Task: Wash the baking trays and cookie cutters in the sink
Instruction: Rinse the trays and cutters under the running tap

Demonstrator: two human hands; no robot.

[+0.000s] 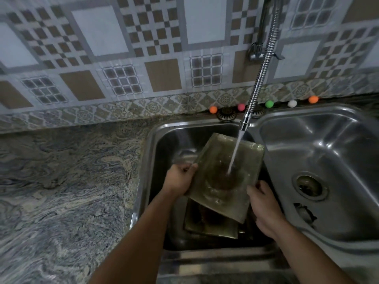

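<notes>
Patterned wall tiles (155, 44) in brown, white and grey rise behind a marbled stone countertop (61, 191), and a stainless double sink (272, 128) is set into it on the right. 5 small coloured balls (269, 103) sit in a row along the back edge of the sink, at the foot of the tiles. A flexible coiled faucet hose (264, 64) hangs down from the wall tap (256, 52), and its nozzle sends a stream of water (235, 152) onto a rectangular baking tray (205, 167) held tilted over the left basin (160, 144).

The left hand (180, 179) grips the tray's left edge, thumb curled over the top face and the other fingers wrapped beneath, out of sight. The right hand (264, 210) holds the tray's lower right edge; its thumb lies over the rim, and the fingers are curled under the tray, so how tightly they close cannot be told. Both forearms reach up from the bottom of the view, the left one angled inward from the lower left, the right one from the lower right corner.

Water pools and spreads across the tray's dull, greenish surface. Beneath it in the left basin lies a second tray (211, 228), mostly covered and dark with what may be baked-on residue. The right basin (328, 152) shows its drain strainer (308, 185) and a small dark object (305, 214) near it, too blurred to identify.
</notes>
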